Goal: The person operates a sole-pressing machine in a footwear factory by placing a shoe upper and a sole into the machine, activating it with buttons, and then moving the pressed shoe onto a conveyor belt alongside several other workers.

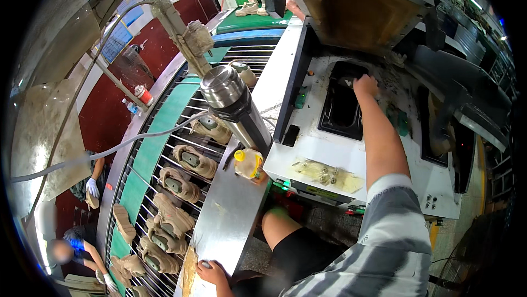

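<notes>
My right hand reaches into a black, shoe-shaped recess in the top of a white machine. Its fingers are drawn together near a small pale bit at the recess edge; what they hold, if anything, is too small to name. Low in the view, my left hand rests at a metal bench. Those fingers curl around a small greyish thing that I cannot make out. Beside that hand lies a yellowish, worn strip. Above the recess, the machine's heavy lid stands raised.
Left of the bench, a roller conveyor carries several beige shoes. A steel flask and a yellow-capped plastic bottle stand beside the machine. Co-workers' gloved hands show at the left, and another person's hand at the back.
</notes>
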`<state>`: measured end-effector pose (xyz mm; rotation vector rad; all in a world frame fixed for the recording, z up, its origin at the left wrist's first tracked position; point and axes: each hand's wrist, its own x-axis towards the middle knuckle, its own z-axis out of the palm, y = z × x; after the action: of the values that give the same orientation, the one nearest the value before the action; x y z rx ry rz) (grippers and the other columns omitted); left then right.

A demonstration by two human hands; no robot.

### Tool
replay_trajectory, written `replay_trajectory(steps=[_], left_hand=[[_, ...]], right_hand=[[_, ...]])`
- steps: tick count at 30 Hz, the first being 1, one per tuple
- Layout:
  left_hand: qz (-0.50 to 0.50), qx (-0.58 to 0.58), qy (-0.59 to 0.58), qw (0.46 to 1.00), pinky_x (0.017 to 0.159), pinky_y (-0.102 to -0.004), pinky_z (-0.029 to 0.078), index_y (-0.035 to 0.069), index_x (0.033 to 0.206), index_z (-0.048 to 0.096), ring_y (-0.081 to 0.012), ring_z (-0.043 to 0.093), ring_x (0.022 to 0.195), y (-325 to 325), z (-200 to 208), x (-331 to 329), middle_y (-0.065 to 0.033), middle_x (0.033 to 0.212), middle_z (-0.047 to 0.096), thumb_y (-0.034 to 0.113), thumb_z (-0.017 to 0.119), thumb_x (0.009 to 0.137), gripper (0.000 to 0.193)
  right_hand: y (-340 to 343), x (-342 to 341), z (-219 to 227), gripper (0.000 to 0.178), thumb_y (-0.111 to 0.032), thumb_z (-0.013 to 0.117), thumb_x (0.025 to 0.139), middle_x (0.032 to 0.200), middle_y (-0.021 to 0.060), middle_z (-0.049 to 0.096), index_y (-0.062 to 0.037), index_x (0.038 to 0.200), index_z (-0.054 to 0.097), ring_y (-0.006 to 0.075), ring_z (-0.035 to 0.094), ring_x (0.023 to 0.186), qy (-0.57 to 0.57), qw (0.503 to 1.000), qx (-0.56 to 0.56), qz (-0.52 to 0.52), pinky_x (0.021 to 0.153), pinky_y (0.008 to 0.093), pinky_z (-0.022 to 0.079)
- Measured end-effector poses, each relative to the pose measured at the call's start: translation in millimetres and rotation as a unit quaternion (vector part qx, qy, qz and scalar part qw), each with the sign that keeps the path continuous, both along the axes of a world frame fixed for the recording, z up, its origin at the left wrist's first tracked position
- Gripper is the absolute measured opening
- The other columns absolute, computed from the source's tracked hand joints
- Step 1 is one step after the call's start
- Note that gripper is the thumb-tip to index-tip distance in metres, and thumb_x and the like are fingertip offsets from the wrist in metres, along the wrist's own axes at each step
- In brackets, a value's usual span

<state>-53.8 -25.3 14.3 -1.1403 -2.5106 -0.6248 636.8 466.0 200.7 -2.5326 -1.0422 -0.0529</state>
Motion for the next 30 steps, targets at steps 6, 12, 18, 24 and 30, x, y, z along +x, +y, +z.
replay_trajectory(steps=[6, 12, 18, 24, 30], left_hand=[[0.008, -0.011, -0.018, 1.000, 0.092, -0.0493, 0.040, 0.001, 0.100, 0.058, -0.0405, 0.050, 0.108, 7, 9, -1, -0.0223, 0.115, 0.054, 0.016, 0.059, 0.078, 0.027], [0.030, -0.017, -0.028, 0.999, 0.097, -0.0492, 0.039, 0.001, 0.101, 0.058, -0.0404, 0.049, 0.114, -2, 6, 6, -0.0229, 0.121, 0.053, 0.015, 0.061, 0.077, 0.028], [0.028, -0.002, -0.018, 0.999, 0.093, -0.0487, 0.040, 0.001, 0.099, 0.057, -0.0401, 0.051, 0.108, -7, 12, 3, -0.0216, 0.115, 0.055, 0.015, 0.062, 0.076, 0.028], [0.008, 0.006, 0.005, 1.000, 0.089, -0.0492, 0.041, 0.000, 0.095, 0.057, -0.0396, 0.052, 0.103, -5, 8, 5, -0.0201, 0.107, 0.055, 0.014, 0.061, 0.075, 0.025], [0.049, 0.000, 0.018, 0.999, 0.090, -0.0486, 0.040, 0.001, 0.097, 0.057, -0.0391, 0.052, 0.103, -21, -87, -51, -0.0199, 0.108, 0.055, 0.015, 0.061, 0.075, 0.026]], right_hand=[[-6, 10, -41, 0.027, -0.029, 0.064, 0.087, 0.099, 0.0146, 0.066, -0.0047, 0.101, 0.067, 0.0334, 0.059, 0.099, -0.120, 0.990, 0.061, 0.030, 0.088, 0.0439, 0.048], [-16, 5, -45, 0.020, -0.021, 0.063, 0.087, 0.101, 0.0161, 0.065, -0.0048, 0.098, 0.067, 0.0339, 0.058, 0.101, -0.103, 0.989, 0.092, 0.053, 0.091, 0.0445, 0.046], [-13, -12, -35, 0.018, -0.014, 0.060, 0.088, 0.108, 0.0153, 0.062, -0.0067, 0.104, 0.065, 0.0349, 0.057, 0.106, 0.009, 0.997, 0.083, 0.003, 0.086, 0.0436, 0.052], [-16, -5, -42, 0.019, -0.010, 0.061, 0.085, 0.106, 0.0157, 0.062, -0.0052, 0.104, 0.064, 0.0333, 0.059, 0.102, -0.029, 0.995, 0.093, -0.006, 0.086, 0.0419, 0.053], [-37, -19, -16, 0.018, -0.011, 0.061, 0.086, 0.104, 0.0151, 0.063, -0.0052, 0.102, 0.066, 0.0323, 0.059, 0.102, -0.003, 0.998, 0.060, -0.005, 0.086, 0.0400, 0.053]])
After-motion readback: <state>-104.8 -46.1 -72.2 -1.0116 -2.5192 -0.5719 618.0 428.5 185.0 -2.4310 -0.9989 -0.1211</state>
